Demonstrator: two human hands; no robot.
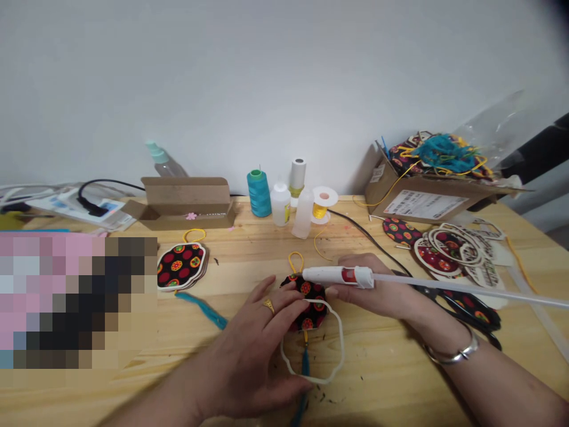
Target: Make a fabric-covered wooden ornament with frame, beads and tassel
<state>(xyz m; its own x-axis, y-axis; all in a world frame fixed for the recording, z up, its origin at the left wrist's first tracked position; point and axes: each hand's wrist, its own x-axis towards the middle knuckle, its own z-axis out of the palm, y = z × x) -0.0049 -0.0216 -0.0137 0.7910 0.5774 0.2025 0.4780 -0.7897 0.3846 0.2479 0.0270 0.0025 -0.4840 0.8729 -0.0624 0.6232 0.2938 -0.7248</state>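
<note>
A white hot glue gun (329, 275) is gripped in my right hand (373, 290), its nozzle pointing left at the top edge of a dark floral fabric ornament (306, 289). A long translucent glue stick (466, 289) runs out of its back to the right. My left hand (267, 338) lies with fingers spread, fingertips resting on the ornament. Its thumb is at the lower edge of a thin white scalloped frame (341, 344), which overlaps the ornament's lower part. A yellow loop (296, 261) tops the ornament, and a teal tassel (305, 362) hangs below it.
Left lies a stack of finished-looking fabric ornaments (182, 265). Behind stand an open cardboard box (186, 198), teal thread (259, 196), bottles (281, 204) and a yellow cord spool (324, 198). Right are a filled carton (413, 198), loose frames (462, 249) and black-handled scissors (466, 311).
</note>
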